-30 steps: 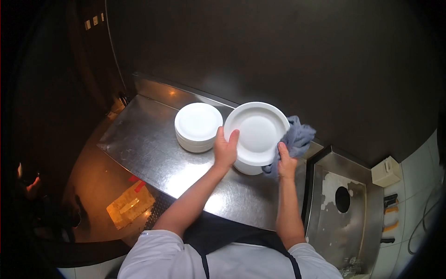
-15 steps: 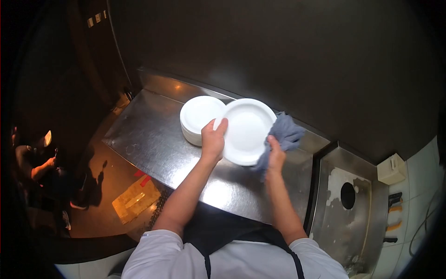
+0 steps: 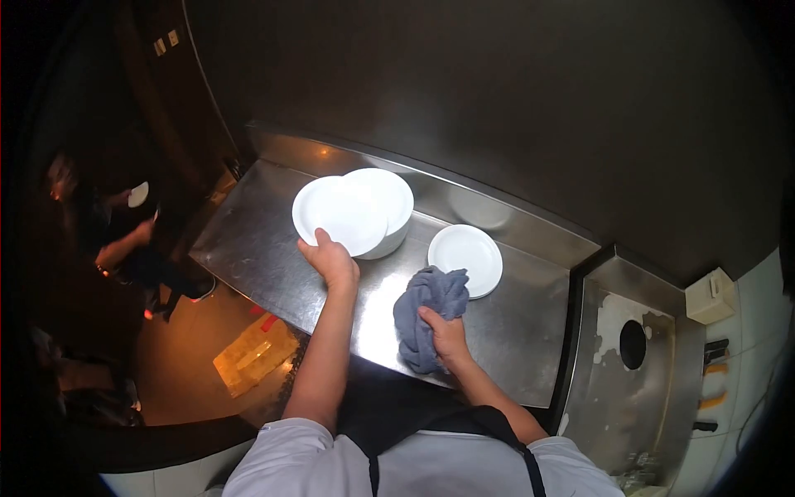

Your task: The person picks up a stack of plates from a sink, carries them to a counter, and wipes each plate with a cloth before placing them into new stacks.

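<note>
My left hand [image 3: 331, 261] grips the near edge of a white plate [image 3: 335, 211], thumb on top. That plate overlaps the left side of a stack of white plates [image 3: 389, 199] on the steel counter. A bunched blue-grey cloth [image 3: 426, 306] is in my right hand [image 3: 445, 335], thumb pressed over it. Just beyond the cloth, another white plate [image 3: 472, 253] lies on the counter, its near left rim hidden by the cloth.
The steel counter [image 3: 257, 224] runs along a dark wall. At its right is a basin [image 3: 580, 398] with a dark round opening, and a pale box [image 3: 710, 296] and knives [image 3: 716, 352] beyond. People [image 3: 124, 240] are at left beside a yellow board [image 3: 252, 354].
My left hand has carried its plate left, over to the stack. My right hand with the cloth has moved left and nearer to me. Another plate now shows on the counter.
</note>
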Motion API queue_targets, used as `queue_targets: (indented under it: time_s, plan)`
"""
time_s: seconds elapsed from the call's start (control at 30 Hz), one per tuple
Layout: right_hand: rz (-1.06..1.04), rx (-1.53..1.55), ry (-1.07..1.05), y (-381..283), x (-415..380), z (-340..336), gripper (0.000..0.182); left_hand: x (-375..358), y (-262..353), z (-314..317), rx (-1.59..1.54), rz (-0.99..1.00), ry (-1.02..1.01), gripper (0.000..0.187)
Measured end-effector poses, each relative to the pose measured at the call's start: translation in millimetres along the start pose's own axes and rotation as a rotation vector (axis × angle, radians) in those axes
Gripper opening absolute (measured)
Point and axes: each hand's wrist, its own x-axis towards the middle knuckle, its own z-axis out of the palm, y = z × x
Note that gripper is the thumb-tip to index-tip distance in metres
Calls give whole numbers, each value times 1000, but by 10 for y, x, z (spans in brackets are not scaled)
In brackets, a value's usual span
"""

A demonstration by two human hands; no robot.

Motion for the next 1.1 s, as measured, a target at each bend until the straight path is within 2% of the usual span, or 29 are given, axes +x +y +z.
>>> queue_targets:
  time_s: [0.07, 0.17, 0.27, 0.43, 0.53, 0.57, 0.63, 0.7, 0.73, 0.77, 0.8, 0.83, 0.87, 0.93, 0.97, 1.07, 1.1]
  plan:
    - [7, 13, 20, -18, 27, -30, 53, 19, -17, -37, 5, -6, 39, 47]
    - [3, 29, 24, -55, 34, -24, 53, 92, -157, -16, 110, -17, 105, 38]
    - [5, 34, 19, -56, 66, -19, 52, 121, -312, 45, 486, 28, 129, 41]
    - [-22, 37, 74, -125, 62, 24, 51, 207, -482, 125, 848, -5, -5, 66]
    - [-86, -18, 188, -301, 156, -159, 53, 21, -478, 204, 876, 302, 103, 70]
    - [-225, -30, 222, -364, 251, -267, 54, -76, -465, 192, 780, 463, -39, 71]
    - [-372, -112, 363, -576, 448, -444, 53, -354, -500, 9, 573, 764, -326, 73]
    - [-565, -601, 405, -763, 751, -807, 56, -596, -866, -205, 529, 580, -746, 76]
    - [-560, -802, 429, -801, 906, -925, 57, -715, -1004, -257, 763, 646, -883, 83]
    - [-552, -1004, 445, -822, 1068, -1016, 58, -901, -916, -199, 1059, 554, -943, 98]
    - [-545, -1205, 443, -827, 1201, -1039, 60, -968, -1059, -196, 1172, 430, -993, 112]
    - [-442, -1425, 383, -857, 1250, -962, 59, -1032, -1078, -154, 1348, 373, -1027, 125]
    - [-476, -1588, 333, -745, 1357, -1007, 59, -1007, -1014, -127, 1363, 364, -1118, 132]
    - [-558, -1912, 222, -428, 1572, -1267, 58, -983, -1049, -123, 1357, 391, -1142, 136]
    - [-441, -1828, 215, -430, 1588, -1209, 56, -960, -1062, -111, 1365, 407, -1120, 138]
    - [-539, -1814, 242, -319, 1628, -1125, 53, -1002, -1111, -180, 1398, 424, -1119, 140]
    - [-513, -1828, 219, -307, 1636, -1104, 50, -1007, -1079, -150, 1403, 425, -1115, 138]
